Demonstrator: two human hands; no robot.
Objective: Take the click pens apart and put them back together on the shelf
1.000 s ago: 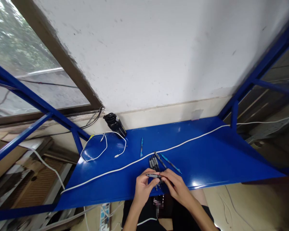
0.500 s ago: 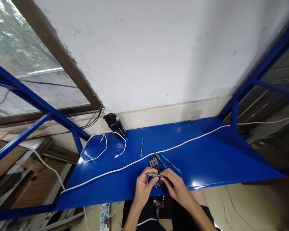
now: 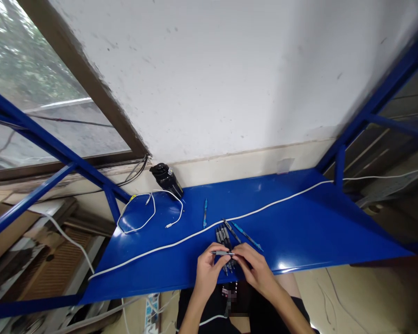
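Both my hands are on one gray pen, held level above the near edge of the blue surface [image 3: 299,241]: left hand [image 3: 206,270] pinching the barrel, right hand [image 3: 255,265] with fingertips at the other end. Held gray pen [image 3: 222,253] sits over a bunch of gray pens [image 3: 220,235], partly hidden by my hands. Blue pen [image 3: 247,236] just right of them. White cable [image 3: 275,202] crosses behind; black bottle [image 3: 167,181] upright at the back left.

The tabletop [image 3: 299,232] looks glossy, the held pen [image 3: 221,253] smooth plastic, the wall [image 3: 209,83] matt.
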